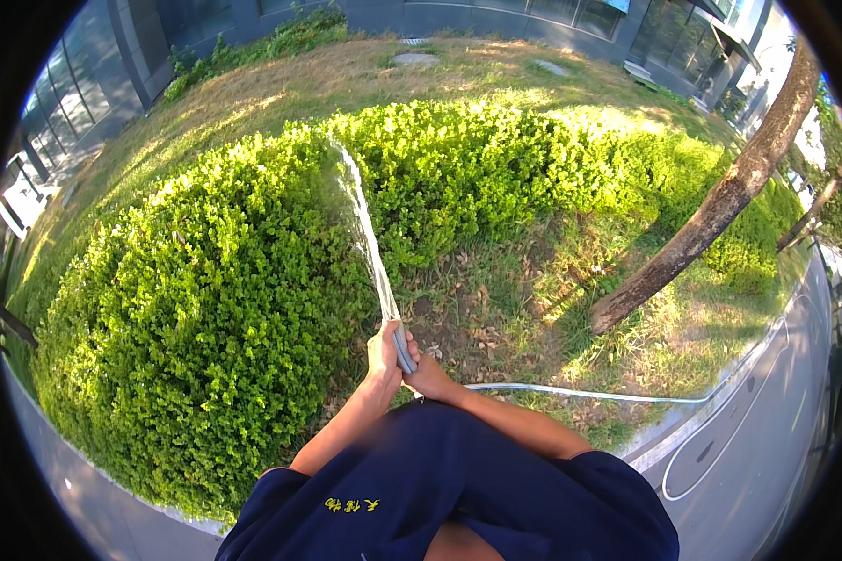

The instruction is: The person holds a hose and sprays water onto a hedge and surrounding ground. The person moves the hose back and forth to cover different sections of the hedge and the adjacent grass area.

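Both of my hands grip the end of a grey garden hose (403,350) in front of my chest. My left hand (384,350) wraps around it near its mouth. Just behind, my right hand (428,375) closes on the hose lower down. From the mouth a stream of water (368,231) shoots forward and slightly left, breaking into spray at its far end. It passes over a leafy green hedge (238,294), which curves around from the left to the far side. The hose's pale length (589,394) leaves from behind my right forearm and runs right.
A leaning tree trunk (709,224) rises from the ground at right. Dry leaves and grass cover the soil (477,301) before me. Beyond a kerb (663,445), the hose loops over grey pavement (744,449). Lawn (309,77) and a dark building (505,21) lie behind the hedge.
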A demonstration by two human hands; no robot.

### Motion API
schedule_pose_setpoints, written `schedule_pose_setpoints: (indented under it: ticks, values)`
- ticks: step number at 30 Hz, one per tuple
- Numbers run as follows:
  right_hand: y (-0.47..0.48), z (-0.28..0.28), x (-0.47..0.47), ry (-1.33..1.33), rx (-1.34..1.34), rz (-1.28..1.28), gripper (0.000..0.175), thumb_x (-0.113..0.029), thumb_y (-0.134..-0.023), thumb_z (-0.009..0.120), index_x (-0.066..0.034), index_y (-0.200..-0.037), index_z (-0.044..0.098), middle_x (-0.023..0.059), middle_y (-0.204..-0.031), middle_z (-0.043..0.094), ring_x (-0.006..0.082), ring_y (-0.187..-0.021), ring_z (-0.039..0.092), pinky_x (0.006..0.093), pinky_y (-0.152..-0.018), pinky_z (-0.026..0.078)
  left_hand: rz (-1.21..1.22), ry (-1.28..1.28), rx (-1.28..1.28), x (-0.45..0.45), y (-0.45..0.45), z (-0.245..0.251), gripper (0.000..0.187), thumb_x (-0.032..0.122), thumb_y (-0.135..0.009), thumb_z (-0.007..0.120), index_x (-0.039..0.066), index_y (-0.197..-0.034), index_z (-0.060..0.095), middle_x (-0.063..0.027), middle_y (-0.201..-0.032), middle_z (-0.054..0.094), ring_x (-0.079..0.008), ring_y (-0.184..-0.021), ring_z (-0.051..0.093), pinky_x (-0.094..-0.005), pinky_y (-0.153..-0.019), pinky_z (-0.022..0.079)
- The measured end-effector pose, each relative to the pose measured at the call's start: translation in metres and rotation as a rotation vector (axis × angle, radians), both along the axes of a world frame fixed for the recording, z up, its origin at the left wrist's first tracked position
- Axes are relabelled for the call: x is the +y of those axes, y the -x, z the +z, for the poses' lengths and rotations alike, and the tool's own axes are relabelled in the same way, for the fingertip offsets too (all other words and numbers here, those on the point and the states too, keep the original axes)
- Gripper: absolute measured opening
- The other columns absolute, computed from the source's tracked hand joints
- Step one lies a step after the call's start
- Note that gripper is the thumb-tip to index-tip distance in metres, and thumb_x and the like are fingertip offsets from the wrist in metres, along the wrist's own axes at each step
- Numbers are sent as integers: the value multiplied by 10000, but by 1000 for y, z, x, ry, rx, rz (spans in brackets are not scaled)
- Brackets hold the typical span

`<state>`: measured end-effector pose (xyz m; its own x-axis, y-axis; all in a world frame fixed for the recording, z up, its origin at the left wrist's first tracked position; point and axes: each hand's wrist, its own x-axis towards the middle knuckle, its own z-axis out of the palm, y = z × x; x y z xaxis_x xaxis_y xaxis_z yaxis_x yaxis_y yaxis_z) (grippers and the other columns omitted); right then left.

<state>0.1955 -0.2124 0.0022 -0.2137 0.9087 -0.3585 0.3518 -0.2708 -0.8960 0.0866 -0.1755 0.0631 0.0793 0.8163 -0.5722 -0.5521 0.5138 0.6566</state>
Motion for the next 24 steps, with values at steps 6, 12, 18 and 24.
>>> schedule_pose_setpoints:
  ticks: [6, 12, 18, 24]
  values:
    - [-6, -9, -6, -6, 19, -129, 309, -200, -719, 693, 29, -916, 626, 172, -827, 672, 270, -771, 657, 381, -701, 497, -116, -10, 23, 5, -9, -5, 329, 324, -930, 518, 23, -798, 535, -97, -587, 515, -219, -484, 514, -356, -459, 466]
    - [-15, -14, -14, -11, -5, -173, 317, -227, -704, 703, 27, -879, 634, 183, -816, 677, 291, -758, 669, 394, -695, 501, -191, -40, -32, 5, -20, -10, 334, 326, -922, 525, 23, -781, 539, -98, -579, 514, -220, -476, 514, -357, -457, 468]
    - [-20, -8, -21, -24, -5, -306, 340, -269, -707, 760, 2, -879, 646, 158, -826, 684, 275, -784, 676, 387, -706, 510, -331, -14, -54, 11, -34, -11, 330, 318, -912, 534, 22, -766, 525, -107, -580, 510, -226, -465, 505, -363, -459, 463]
    - [-24, -2, -28, -52, -19, -390, 366, -277, -702, 778, 1, -903, 651, 184, -839, 683, 315, -810, 678, 394, -733, 513, -396, 9, -64, 14, -44, -13, 323, 310, -905, 536, 20, -764, 519, -109, -573, 498, -232, -473, 505, -378, -467, 463]
